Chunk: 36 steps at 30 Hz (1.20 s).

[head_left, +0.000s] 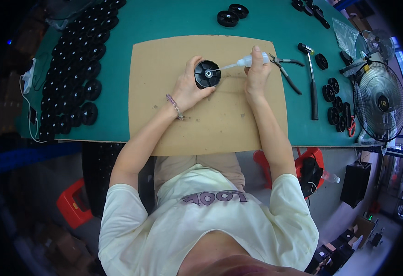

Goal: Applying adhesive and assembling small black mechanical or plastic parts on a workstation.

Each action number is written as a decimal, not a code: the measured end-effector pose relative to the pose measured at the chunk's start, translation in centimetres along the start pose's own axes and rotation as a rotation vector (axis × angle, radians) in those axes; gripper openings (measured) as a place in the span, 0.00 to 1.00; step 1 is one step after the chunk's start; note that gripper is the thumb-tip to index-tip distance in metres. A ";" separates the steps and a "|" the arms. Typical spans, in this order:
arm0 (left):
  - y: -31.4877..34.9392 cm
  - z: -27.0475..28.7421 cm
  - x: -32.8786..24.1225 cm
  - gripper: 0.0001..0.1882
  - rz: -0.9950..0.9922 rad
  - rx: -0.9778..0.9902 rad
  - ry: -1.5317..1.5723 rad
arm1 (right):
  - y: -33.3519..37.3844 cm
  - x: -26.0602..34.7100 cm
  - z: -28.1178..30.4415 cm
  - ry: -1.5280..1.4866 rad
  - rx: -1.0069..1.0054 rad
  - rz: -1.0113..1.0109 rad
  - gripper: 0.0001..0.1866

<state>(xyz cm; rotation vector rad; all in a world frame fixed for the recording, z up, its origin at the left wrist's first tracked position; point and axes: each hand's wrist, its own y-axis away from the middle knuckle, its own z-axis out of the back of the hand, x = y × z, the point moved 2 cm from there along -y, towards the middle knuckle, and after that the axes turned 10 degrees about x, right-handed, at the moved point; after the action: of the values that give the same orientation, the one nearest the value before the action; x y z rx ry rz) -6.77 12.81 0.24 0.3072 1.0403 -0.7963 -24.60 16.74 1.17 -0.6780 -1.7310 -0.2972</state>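
My left hand [190, 87] grips a black spoked wheel [207, 74] by its rim, its face with a metal hub turned up. In my right hand [257, 76] is a small translucent squeeze bottle [248, 60] with a long thin nozzle. The nozzle points left and its tip reaches over the wheel near the hub; whether it touches cannot be made out. Beneath both hands lies a sheet of brown cardboard [164, 131]. Just right of the bottle rest pliers [288, 73] with dark handles, jaws spread apart.
Rows of black wheels [79, 69] cover the green table's [183, 20] left side. Two wheels [229, 17] lie beyond the cardboard. To the right are a hammer [311, 83], more wheels [332, 99], red-handled scissors [351, 126] and a fan [380, 101]. A white power strip [28, 80] sits far left.
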 end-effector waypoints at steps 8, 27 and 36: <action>-0.2 0.2 -0.2 0.43 -0.023 -0.004 -0.048 | 0.0 0.0 -0.6 0.066 0.031 0.034 0.17; -0.4 0.0 0.1 0.41 -0.050 -0.026 -0.073 | 0.0 0.5 -0.9 0.164 0.077 0.138 0.19; -0.3 0.0 -0.1 0.43 0.016 0.004 -0.047 | 0.0 0.9 -1.0 0.180 0.034 0.177 0.18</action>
<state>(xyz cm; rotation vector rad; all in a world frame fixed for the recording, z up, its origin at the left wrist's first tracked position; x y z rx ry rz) -7.01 12.61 0.38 0.2982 0.9909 -0.7879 -23.95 16.49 2.33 -0.7519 -1.4914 -0.1988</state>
